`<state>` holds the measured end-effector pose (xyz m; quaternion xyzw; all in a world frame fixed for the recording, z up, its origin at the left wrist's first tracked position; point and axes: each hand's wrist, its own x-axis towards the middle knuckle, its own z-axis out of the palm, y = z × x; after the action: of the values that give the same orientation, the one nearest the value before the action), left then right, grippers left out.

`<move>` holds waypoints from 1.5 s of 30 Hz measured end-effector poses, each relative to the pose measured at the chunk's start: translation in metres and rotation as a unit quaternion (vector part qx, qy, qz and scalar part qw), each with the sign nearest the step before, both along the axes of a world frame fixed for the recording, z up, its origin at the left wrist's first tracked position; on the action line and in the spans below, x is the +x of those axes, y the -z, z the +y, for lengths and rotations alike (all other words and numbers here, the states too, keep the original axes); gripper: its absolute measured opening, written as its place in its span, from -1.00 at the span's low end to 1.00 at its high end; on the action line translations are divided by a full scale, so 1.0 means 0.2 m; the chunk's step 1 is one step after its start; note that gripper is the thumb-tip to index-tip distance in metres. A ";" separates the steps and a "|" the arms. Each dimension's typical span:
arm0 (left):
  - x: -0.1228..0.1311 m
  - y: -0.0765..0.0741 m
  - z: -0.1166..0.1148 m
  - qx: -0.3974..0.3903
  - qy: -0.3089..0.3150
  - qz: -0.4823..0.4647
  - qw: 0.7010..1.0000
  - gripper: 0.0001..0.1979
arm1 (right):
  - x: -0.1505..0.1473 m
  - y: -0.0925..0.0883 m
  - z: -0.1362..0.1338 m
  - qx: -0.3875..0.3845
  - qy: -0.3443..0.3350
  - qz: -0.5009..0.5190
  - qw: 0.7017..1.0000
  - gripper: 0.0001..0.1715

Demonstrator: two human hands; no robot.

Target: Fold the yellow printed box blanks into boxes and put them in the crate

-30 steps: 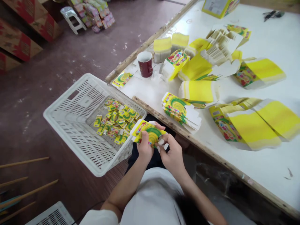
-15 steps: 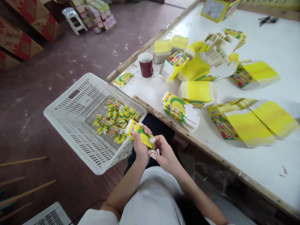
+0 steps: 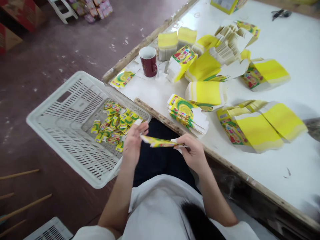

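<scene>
My right hand [image 3: 191,151] pinches one end of a yellow and green printed carton [image 3: 160,142], seen nearly edge-on and looking thin and flat. White coverings show on some of its fingertips. My left hand [image 3: 133,141] is raised at the carton's other end, fingers extended and not closed round it. Something white sits by those left fingers; I cannot tell if it is a finger covering. Beside my left hand, a white plastic crate [image 3: 60,125] holds several small yellow and green boxes [image 3: 112,123]. A stack of flat printed cartons [image 3: 183,111] lies at the table's near edge.
The white table [image 3: 260,170] has a raised wooden edge. On it are a dark red mug [image 3: 148,62], bundles of yellow cartons [image 3: 265,128], a single flat carton [image 3: 122,78] and a black tool [image 3: 281,14]. A white stool [image 3: 63,10] stands on the floor.
Both hands were together on a carton, and have moved apart. My left hand has let go and moved left; my right hand has moved right with a carton held level. The view has shifted.
</scene>
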<state>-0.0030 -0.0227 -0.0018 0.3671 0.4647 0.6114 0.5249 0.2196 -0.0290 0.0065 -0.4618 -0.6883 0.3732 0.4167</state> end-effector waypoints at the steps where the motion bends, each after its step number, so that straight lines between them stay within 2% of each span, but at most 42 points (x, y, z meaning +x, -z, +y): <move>1: -0.05 -0.02 0.00 0.028 0.040 0.035 0.998 -0.29 | 0.03 -0.02 0.01 0.038 -0.035 -0.047 0.998 -0.74; 3: -0.09 -0.07 0.00 0.029 0.164 0.142 0.976 -0.03 | 0.07 -0.05 0.02 0.100 -0.104 -0.132 0.981 -0.65; 4: -0.08 -0.08 0.00 0.012 0.235 0.199 0.952 0.06 | 0.07 -0.07 0.02 0.123 -0.126 -0.161 0.971 -0.63; 6: -0.01 -0.10 -0.03 -0.034 0.333 0.277 0.901 0.04 | 0.06 -0.07 0.00 0.156 -0.116 -0.182 0.964 -0.67; 7: 0.04 -0.10 -0.04 -0.053 0.350 0.298 0.886 -0.06 | 0.05 -0.06 -0.01 0.164 -0.074 -0.172 0.968 -0.73; 8: 0.10 -0.09 -0.06 -0.068 0.340 0.311 0.885 -0.17 | 0.03 -0.05 -0.03 0.163 -0.014 -0.146 0.976 -0.72; 9: 0.15 -0.08 -0.08 -0.076 0.321 0.325 0.886 -0.24 | 0.02 -0.02 -0.04 0.147 0.052 -0.104 0.982 -0.61; 11: 0.22 -0.06 -0.12 -0.077 0.272 0.356 0.891 -0.29 | -0.02 0.03 -0.07 0.059 0.138 0.011 0.989 -0.35; 13: 0.27 -0.03 -0.15 -0.060 0.248 0.387 0.886 -0.25 | -0.05 0.07 -0.08 -0.078 0.127 0.116 0.982 -0.32; 15: 0.28 -0.01 -0.18 -0.027 0.238 0.407 0.881 -0.26 | -0.08 0.09 -0.08 -0.198 0.072 0.178 0.961 -0.38; 16: 0.28 0.00 -0.19 -0.004 0.229 0.418 0.879 -0.28 | -0.09 0.09 -0.07 -0.236 0.051 0.196 0.950 -0.40; 18: 0.28 0.02 -0.19 0.045 0.205 0.441 0.872 -0.35 | -0.11 0.08 -0.05 -0.264 0.029 0.221 0.938 -0.41; 20: 0.27 0.04 -0.18 0.080 0.188 0.462 0.863 -0.43 | -0.11 0.08 -0.04 -0.244 0.022 0.225 0.943 -0.36; 22: 0.26 0.05 -0.16 0.077 0.202 0.464 0.859 -0.47 | -0.10 0.08 -0.04 -0.194 0.000 0.196 0.961 -0.29; 24: 0.26 0.06 -0.14 0.046 0.239 0.441 0.864 -0.39 | -0.09 0.09 -0.06 -0.136 -0.041 0.142 0.980 -0.25; 26: 0.26 0.08 -0.12 0.021 0.257 0.422 0.869 -0.20 | -0.07 0.11 -0.07 -0.083 -0.065 0.084 0.991 -0.29; 28: 0.25 0.09 -0.10 0.031 0.227 0.439 0.869 -0.06 | -0.06 0.14 -0.07 -0.039 -0.039 0.043 0.998 -0.37; 29: 0.24 0.10 -0.09 0.044 0.197 0.460 0.865 -0.06 | -0.05 0.15 -0.07 -0.021 -0.011 0.032 0.999 -0.39; 31: 0.21 0.09 -0.07 0.073 0.145 0.503 0.849 -0.19 | -0.03 0.17 -0.06 0.015 0.036 0.025 0.999 -0.37; 32: 0.20 0.08 -0.06 0.086 0.134 0.515 0.842 -0.28 | -0.02 0.17 -0.05 0.028 0.038 0.020 0.999 -0.35; 34: 0.16 0.06 -0.05 0.104 0.136 0.519 0.837 -0.43 | -0.01 0.18 -0.04 0.038 -0.008 0.000 0.999 -0.30; 36: 0.13 0.03 -0.05 0.113 0.142 0.519 0.835 -0.46 | 0.01 0.17 -0.03 0.028 -0.072 -0.026 0.997 -0.28; 41: 0.09 -0.03 -0.05 0.121 0.171 0.532 0.820 -0.43 | 0.10 0.12 0.03 -0.002 -0.160 -0.037 0.986 -0.65; 43: 0.09 -0.06 -0.05 0.129 0.192 0.532 0.814 -0.44 | 0.13 0.10 0.04 -0.013 -0.178 -0.027 0.984 -0.74; 45: 0.11 -0.07 -0.05 0.134 0.191 0.547 0.803 -0.46 | 0.11 0.11 0.02 -0.021 -0.153 -0.022 0.988 -0.68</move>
<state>0.0194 -0.0331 0.0127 0.7891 0.5083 0.2524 0.2349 0.2407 -0.0248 -0.0148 -0.3678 -0.7519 0.4365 0.3298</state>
